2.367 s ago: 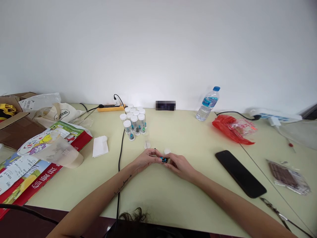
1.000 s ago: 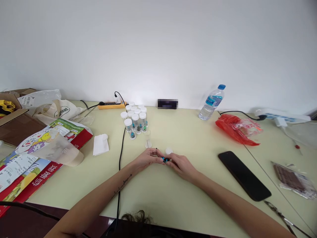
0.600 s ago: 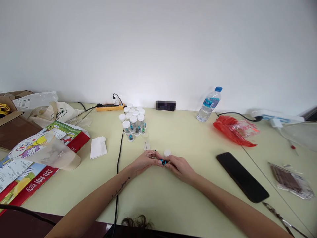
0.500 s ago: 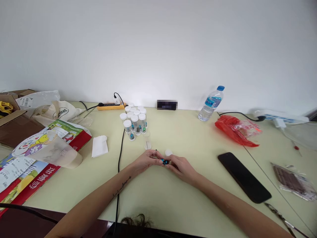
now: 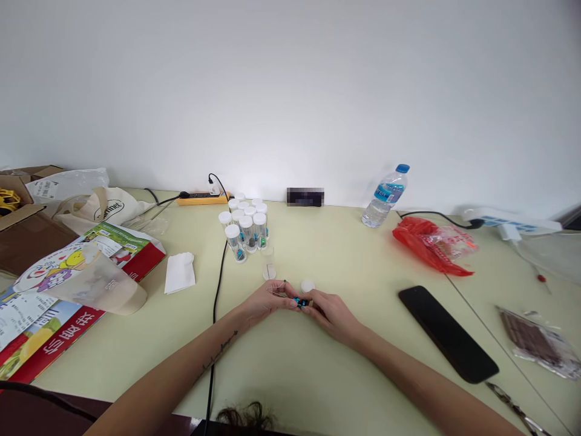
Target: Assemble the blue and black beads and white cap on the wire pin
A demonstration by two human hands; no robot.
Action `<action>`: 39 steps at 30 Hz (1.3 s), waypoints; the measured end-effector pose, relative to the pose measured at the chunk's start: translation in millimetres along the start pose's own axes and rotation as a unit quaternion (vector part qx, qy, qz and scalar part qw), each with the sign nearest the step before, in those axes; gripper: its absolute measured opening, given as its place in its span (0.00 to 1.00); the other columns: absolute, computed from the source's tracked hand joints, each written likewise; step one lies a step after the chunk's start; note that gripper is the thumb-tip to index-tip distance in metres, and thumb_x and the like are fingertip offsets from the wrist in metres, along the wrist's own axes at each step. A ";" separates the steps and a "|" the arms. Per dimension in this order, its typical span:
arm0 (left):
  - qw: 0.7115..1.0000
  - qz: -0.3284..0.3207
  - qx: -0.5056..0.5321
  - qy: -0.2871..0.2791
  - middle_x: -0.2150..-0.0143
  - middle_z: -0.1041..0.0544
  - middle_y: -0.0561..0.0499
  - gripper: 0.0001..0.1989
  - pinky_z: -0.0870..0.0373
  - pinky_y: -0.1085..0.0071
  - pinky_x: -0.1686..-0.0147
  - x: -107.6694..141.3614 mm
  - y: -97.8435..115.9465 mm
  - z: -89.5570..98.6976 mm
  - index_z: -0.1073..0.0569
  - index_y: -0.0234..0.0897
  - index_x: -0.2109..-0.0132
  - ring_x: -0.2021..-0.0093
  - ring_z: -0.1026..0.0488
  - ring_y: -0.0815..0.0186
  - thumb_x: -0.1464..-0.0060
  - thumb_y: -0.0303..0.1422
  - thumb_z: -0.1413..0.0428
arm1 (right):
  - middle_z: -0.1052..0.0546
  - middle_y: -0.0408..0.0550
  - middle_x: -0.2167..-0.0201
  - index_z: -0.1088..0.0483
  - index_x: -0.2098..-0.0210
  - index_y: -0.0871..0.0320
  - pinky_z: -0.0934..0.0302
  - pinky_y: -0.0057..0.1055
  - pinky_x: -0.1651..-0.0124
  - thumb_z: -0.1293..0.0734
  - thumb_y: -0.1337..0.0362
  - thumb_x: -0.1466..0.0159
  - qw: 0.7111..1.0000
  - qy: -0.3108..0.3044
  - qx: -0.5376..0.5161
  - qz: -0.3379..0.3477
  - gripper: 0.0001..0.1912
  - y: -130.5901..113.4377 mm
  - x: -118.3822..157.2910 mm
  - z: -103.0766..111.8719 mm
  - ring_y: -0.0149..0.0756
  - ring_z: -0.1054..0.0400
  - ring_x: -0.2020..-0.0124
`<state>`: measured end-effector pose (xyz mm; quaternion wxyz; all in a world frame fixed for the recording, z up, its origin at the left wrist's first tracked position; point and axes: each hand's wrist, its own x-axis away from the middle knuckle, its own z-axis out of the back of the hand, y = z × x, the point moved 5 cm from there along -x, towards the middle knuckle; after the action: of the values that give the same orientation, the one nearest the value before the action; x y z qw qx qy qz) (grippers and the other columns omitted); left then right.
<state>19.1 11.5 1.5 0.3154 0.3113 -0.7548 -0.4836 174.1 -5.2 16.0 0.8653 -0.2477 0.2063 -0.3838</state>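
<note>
Between my fingertips is a small shiny blue-and-black object [image 5: 301, 303], too small for me to tell its kind. My left hand [image 5: 271, 298] pinches it from the left, with a thin pale cord [image 5: 278, 292] looped over the fingers. My right hand [image 5: 332, 313] grips its other side with closed fingers. Just behind the hands, a clear tube [image 5: 269, 264] stands upright without a lid, and a white cap [image 5: 307, 286] lies near my right fingers. Farther back on the left stands a cluster of white-capped clear tubes [image 5: 246, 230] with small blue, green and dark things inside.
A water bottle [image 5: 385, 197], red plastic bag [image 5: 415, 239] and black phone [image 5: 447, 333] are on the right. To the left lie a folded tissue [image 5: 180, 272], a translucent cup [image 5: 109, 284] and a printed bag [image 5: 77, 327]. A black cable [image 5: 219, 284] crosses beside my left arm.
The whole view has shifted slightly, so everything sits a little lower. Both hands still hold the small blue-and-black object, which has turned slightly between the fingers.
</note>
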 end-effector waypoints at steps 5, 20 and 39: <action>1.000 0.002 0.002 0.004 0.63 0.22 0.44 0.12 0.37 0.63 0.53 -1.0 -1.1 0.6 0.25 0.33 0.63 0.58 0.27 0.59 0.57 0.31 0.36 | 0.27 0.47 0.66 0.36 0.56 0.56 0.44 0.27 0.69 0.46 0.60 0.31 1.000 0.004 -0.002 0.010 0.11 0.9 0.0 -0.4 0.33 0.34 0.70; 0.999 -0.008 0.032 0.013 0.68 0.23 0.47 0.10 0.35 0.66 0.56 -1.5 -0.4 2.0 0.25 0.31 0.66 0.64 0.26 0.64 0.58 0.31 0.36 | 0.29 0.45 0.69 0.39 0.61 0.56 0.46 0.27 0.70 0.47 0.58 0.31 1.000 0.011 -0.015 -0.024 0.10 -0.1 0.3 2.3 0.31 0.37 0.73; 0.998 -0.015 0.043 0.034 0.64 0.23 0.47 0.12 0.35 0.63 0.53 0.9 1.9 0.4 0.25 0.32 0.65 0.61 0.26 0.62 0.59 0.30 0.35 | 0.33 0.42 0.73 0.40 0.63 0.55 0.45 0.28 0.69 0.47 0.57 0.31 0.998 0.019 -0.050 -0.046 0.11 1.5 -1.9 2.5 0.32 0.38 0.73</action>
<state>18.0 11.7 3.3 0.3201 0.3525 -0.7585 -0.4449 175.1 -2.3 17.4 0.8292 -0.2925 0.2301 -0.4171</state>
